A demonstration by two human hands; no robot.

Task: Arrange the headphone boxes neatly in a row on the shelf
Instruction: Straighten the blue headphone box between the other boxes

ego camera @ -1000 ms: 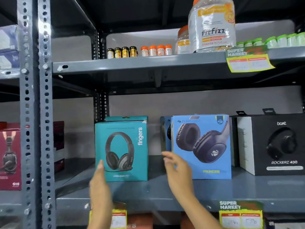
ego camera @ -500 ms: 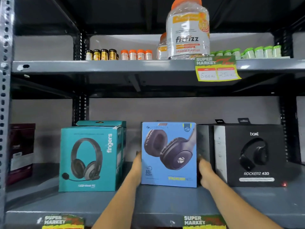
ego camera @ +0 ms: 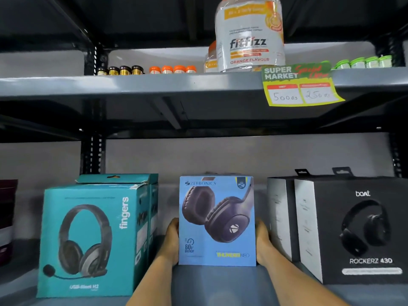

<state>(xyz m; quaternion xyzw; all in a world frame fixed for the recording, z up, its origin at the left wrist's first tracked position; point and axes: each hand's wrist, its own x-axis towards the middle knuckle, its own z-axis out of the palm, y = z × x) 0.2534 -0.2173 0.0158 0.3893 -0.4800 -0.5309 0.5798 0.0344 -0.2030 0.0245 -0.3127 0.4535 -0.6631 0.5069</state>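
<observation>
A blue Zebronics headphone box (ego camera: 217, 219) stands upright in the middle of the grey shelf (ego camera: 216, 283). My left hand (ego camera: 172, 239) presses flat against its left side and my right hand (ego camera: 262, 241) against its right side, gripping it between them. A teal Fingers headset box (ego camera: 92, 239) stands to the left, with a second teal box (ego camera: 152, 195) partly hidden behind it. Two black Boat Rockerz boxes (ego camera: 353, 228) stand to the right, one behind the other. A gap separates the blue box from each neighbour.
The shelf above (ego camera: 154, 85) holds a large Fitfizz jar (ego camera: 249, 34), small bottles (ego camera: 150, 69) and a yellow price tag (ego camera: 300, 87). A dark red box (ego camera: 7, 217) shows at the far left edge. Black uprights (ego camera: 92, 151) frame the back.
My hands moved from in front of the teal and blue boxes to either side of the blue box. The camera has come closer and shifted right.
</observation>
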